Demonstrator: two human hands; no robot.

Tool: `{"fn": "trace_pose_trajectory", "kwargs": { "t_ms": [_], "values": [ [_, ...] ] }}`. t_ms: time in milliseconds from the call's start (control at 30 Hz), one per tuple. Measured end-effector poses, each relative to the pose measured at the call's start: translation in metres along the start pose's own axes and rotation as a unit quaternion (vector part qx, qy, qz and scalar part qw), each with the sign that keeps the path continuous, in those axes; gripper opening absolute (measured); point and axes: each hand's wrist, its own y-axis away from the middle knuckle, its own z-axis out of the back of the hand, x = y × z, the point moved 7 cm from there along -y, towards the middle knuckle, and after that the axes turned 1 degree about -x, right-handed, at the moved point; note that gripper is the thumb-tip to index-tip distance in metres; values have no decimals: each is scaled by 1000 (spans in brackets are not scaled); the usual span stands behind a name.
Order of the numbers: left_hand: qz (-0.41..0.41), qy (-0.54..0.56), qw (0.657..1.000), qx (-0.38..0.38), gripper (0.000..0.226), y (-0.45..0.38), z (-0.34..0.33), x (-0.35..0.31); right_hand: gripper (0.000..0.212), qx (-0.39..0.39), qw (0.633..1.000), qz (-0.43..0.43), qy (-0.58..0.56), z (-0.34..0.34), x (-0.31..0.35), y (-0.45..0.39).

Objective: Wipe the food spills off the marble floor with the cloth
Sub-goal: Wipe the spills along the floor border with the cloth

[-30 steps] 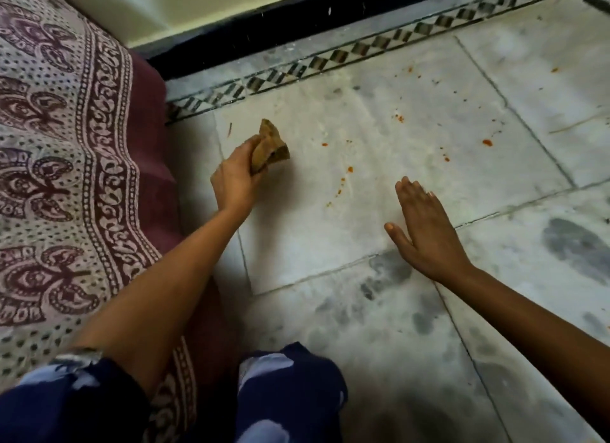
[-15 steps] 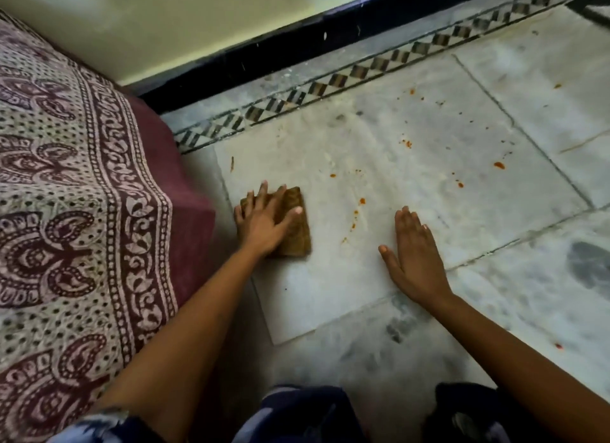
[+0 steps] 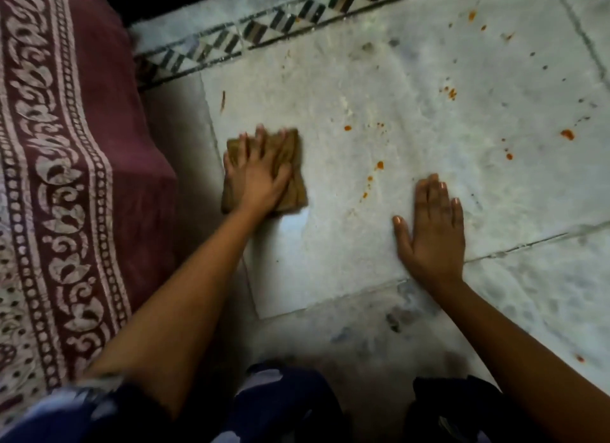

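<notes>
Cloth (image 3: 293,152) lies under the flat left hand (image 3: 257,175) (fingers spread).

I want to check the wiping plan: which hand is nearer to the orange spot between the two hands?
Right. The right hand lies flat on the floor just below-right of the orange spot; the left hand presses the cloth farther to its left.
</notes>
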Motion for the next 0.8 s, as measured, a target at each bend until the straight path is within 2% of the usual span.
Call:
{"fn": "trace_pose_trajectory", "kwargs": {
  "t_ms": [67, 100, 200, 267, 333, 400, 467, 533, 600, 667, 800],
  "values": [
    [52, 17, 999, -5, 66, -22, 0, -15, 69, -3, 1000, -1, -1, 1, 1, -1],
    [48, 13, 999, -5, 67, -23, -2, -28, 69, -4, 1000, 0, -2, 2, 0, -1],
    [-60, -19, 998, 9, 78, 11, -15, -58, 70, -4, 1000, 0, -2, 3, 0, -1],
    [-110, -31, 993, 12, 77, 45, -18, -51, 70, -7, 1000, -1, -3, 1, -1, -1],
    [-83, -38, 996, -2, 75, 54, -12, -25, 69, -10, 1000, 1, -2, 0, -2, 0],
    [-17, -19, 1000, -10, 74, 35, -3, -6, 69, -13, 1000, 2, -2, 0, -1, -1],
    [34, 13, 999, -9, 70, 7, 2, -7, 69, -9, 1000, 2, -2, 0, -2, 0],
    [42, 16, 999, -8, 68, -13, 2, -24, 69, -8, 1000, 4, 0, 1, -2, 0],
    [11, 7, 1000, -4, 71, -11, -6, -44, 70, -6, 1000, 4, 2, 0, -1, 0],
    [-55, -19, 998, 2, 75, 14, -17, -59, 69, -7, 1000, 4, -3, 0, -2, -1],
    [-186, -39, 982, -7, 72, 63, -17, -41, 69, -16, 1000, 6, -6, 0, -2, -1]
  ]
}}
